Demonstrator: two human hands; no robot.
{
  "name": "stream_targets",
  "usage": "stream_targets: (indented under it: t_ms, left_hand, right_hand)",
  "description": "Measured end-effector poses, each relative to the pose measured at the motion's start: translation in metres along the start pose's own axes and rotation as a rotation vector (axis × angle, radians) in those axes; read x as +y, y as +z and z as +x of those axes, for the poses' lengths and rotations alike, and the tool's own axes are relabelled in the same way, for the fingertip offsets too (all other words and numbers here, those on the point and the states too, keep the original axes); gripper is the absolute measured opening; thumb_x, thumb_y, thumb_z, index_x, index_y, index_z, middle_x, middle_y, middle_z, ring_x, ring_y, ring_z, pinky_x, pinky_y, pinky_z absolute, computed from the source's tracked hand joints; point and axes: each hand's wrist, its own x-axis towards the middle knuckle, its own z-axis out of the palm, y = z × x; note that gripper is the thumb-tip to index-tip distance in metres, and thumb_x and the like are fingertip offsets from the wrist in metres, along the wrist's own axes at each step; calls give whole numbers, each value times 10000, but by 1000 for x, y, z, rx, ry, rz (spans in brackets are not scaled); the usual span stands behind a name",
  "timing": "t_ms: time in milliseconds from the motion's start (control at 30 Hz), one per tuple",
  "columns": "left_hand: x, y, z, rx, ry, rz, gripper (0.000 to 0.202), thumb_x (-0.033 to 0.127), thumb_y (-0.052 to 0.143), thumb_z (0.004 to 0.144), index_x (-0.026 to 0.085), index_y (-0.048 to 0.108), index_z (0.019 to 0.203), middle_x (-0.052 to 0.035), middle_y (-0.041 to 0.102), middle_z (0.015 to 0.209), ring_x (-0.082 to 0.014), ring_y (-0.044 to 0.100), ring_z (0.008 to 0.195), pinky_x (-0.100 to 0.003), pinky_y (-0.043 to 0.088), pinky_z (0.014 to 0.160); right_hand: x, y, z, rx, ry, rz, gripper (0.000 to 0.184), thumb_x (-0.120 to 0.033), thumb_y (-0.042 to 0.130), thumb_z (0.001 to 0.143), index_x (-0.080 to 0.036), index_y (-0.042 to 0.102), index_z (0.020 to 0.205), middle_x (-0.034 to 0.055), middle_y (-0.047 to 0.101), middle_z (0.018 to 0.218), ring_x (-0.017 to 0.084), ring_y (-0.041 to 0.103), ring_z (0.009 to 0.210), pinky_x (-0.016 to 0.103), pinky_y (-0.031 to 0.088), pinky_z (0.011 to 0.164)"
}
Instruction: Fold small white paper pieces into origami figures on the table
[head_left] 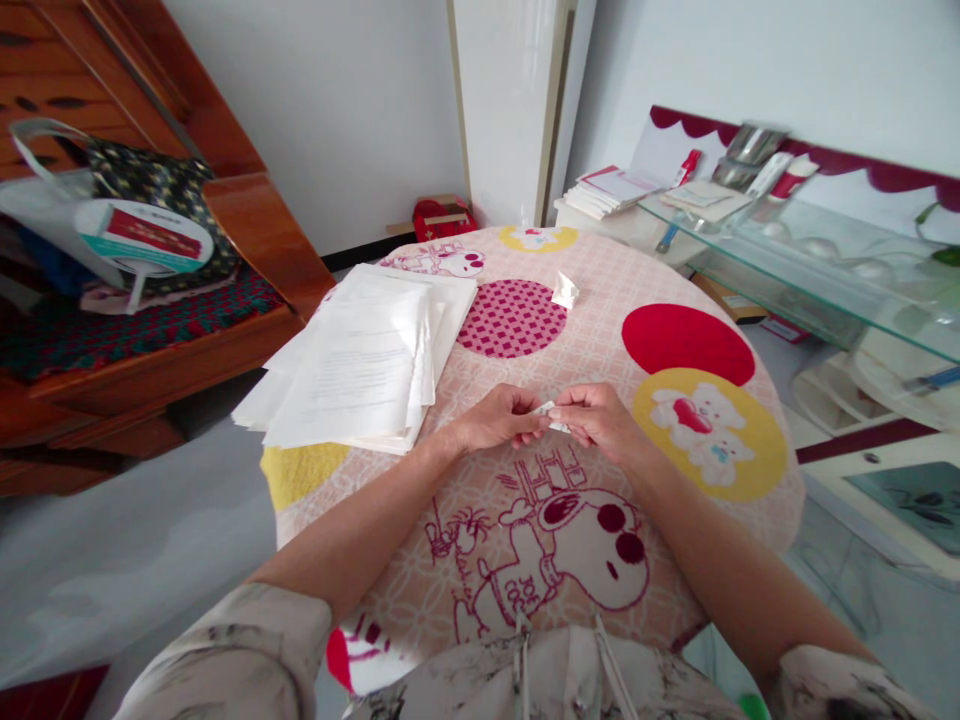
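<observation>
Close together over the middle of the round table, my left hand (506, 418) and my right hand (594, 418) pinch a small folded piece of white paper (551, 410) between them. Fingers hide most of it, though some dark print shows on its edge. Farther back lies a small crumpled or folded white paper piece (565, 291), apart from both hands. To the left of my left hand rests a stack of white paper sheets (337, 370), several of them printed and unevenly piled, with torn or curled edges on the right side.
A patterned cloth (592, 350) with cartoon figures covers the table. At right stands a glass shelf (810, 255) bearing metal tins (750, 150), a red bottle (686, 168) and papers (611, 188) beside it. A wooden bench (255, 230) holding a round fan (146, 238) is at left.
</observation>
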Motion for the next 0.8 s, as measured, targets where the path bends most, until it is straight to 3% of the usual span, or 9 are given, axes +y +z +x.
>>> stream_targets:
  t_ms: [133, 267, 400, 567, 800]
  left_hand:
    - [1, 5, 0, 67, 9, -27, 257, 349, 766, 810, 144, 649, 707, 30, 586, 607, -62, 512, 527, -167, 369, 468]
    - [2, 7, 0, 175, 80, -6, 303, 362, 771, 786, 152, 601, 649, 55, 505, 557, -46, 405, 486, -180, 260, 444]
    - [3, 9, -1, 153, 134, -60, 333, 403, 800, 756, 153, 602, 659, 68, 475, 550, -39, 352, 478, -191, 221, 449]
    - [6, 9, -7, 106, 99, -197, 375, 451, 838, 698, 153, 612, 677, 53, 528, 566, -46, 411, 488, -181, 260, 458]
    - [12, 6, -11, 32, 104, 1, 340, 453, 744, 824, 136, 656, 738, 16, 599, 630, -68, 505, 515, -178, 345, 459]
  right_hand:
    - [-1, -1, -1, -29, -30, -25, 270, -420, 680, 792, -199, 603, 658, -73, 455, 421, 74, 359, 379, 222, 262, 409]
    - [-1, -2, -2, -142, -40, -53, 286, -413, 665, 823, -199, 576, 655, -56, 515, 463, 78, 415, 397, 219, 284, 419]
    - [0, 0, -4, -145, -38, 32, 268, -409, 662, 810, -198, 585, 664, -66, 492, 438, 71, 376, 376, 218, 268, 411]
    - [-3, 1, -9, -172, -62, 153, 282, -417, 691, 800, -205, 573, 655, -87, 444, 436, 63, 339, 366, 213, 271, 386]
    - [1, -3, -8, -190, -162, 24, 283, -382, 710, 822, -202, 575, 650, -80, 470, 437, 63, 362, 361, 214, 251, 385]
